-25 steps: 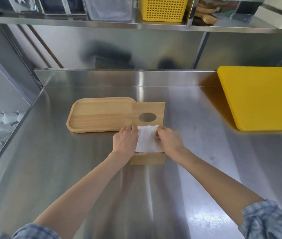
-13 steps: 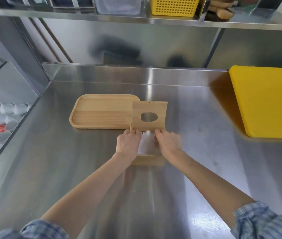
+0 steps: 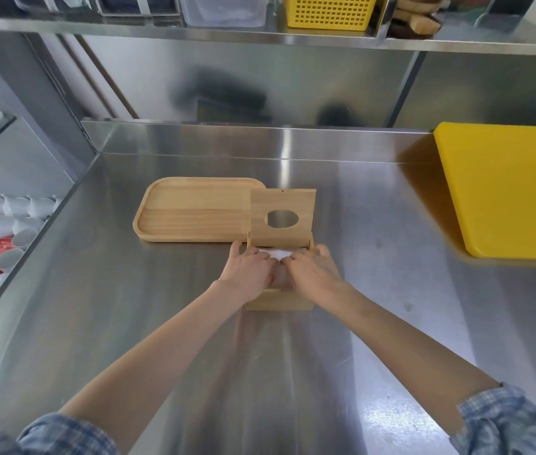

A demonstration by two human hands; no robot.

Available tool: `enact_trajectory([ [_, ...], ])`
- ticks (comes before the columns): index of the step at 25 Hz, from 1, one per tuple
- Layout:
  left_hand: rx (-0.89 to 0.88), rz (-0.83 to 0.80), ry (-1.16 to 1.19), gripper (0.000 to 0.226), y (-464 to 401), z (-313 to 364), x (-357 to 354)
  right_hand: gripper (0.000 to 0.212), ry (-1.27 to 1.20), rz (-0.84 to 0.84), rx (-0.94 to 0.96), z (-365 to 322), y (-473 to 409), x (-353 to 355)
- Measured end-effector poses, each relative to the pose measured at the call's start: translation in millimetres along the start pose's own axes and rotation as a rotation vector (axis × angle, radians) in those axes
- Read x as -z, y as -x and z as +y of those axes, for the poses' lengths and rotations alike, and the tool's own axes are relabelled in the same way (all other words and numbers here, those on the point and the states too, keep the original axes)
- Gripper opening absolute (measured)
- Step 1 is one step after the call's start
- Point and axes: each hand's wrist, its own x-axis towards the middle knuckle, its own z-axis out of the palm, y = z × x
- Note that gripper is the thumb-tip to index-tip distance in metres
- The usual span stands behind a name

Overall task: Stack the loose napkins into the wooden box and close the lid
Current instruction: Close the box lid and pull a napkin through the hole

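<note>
A small wooden box (image 3: 278,302) stands on the steel counter with its lid (image 3: 282,216) tipped up and back; the lid has an oval hole. White napkins (image 3: 276,253) lie inside the box, and only a strip of them shows near the hinge. My left hand (image 3: 248,272) and my right hand (image 3: 314,274) lie flat, side by side, on top of the napkins, pressing down into the box. The fingers cover most of the stack.
A wooden tray (image 3: 194,213) lies just behind and left of the box, touching the lid's left edge. A yellow cutting board (image 3: 509,188) sits at the right. A shelf above holds a yellow basket (image 3: 330,9). White cups (image 3: 7,208) sit below the counter's left edge.
The napkin that both hands held above the box has gone down inside it. Both hands have moved inward and now press flat on the stack.
</note>
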Motion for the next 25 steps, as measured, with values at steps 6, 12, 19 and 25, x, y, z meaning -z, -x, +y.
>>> enact_trajectory([
  [6,-0.026,-0.241,-0.174,0.051,-8,0,3,0.042,0.068,-0.177,-0.016,5,-10,0],
  [12,-0.039,-0.241,-0.137,0.050,-6,-3,5,0.041,-0.014,-0.156,-0.015,6,-6,1],
  [19,0.094,0.338,0.427,0.029,14,-12,18,0.022,-0.489,0.398,-0.061,18,11,16],
  [25,0.266,0.578,0.496,0.042,9,-25,43,0.025,-0.766,0.671,-0.186,38,3,39],
])
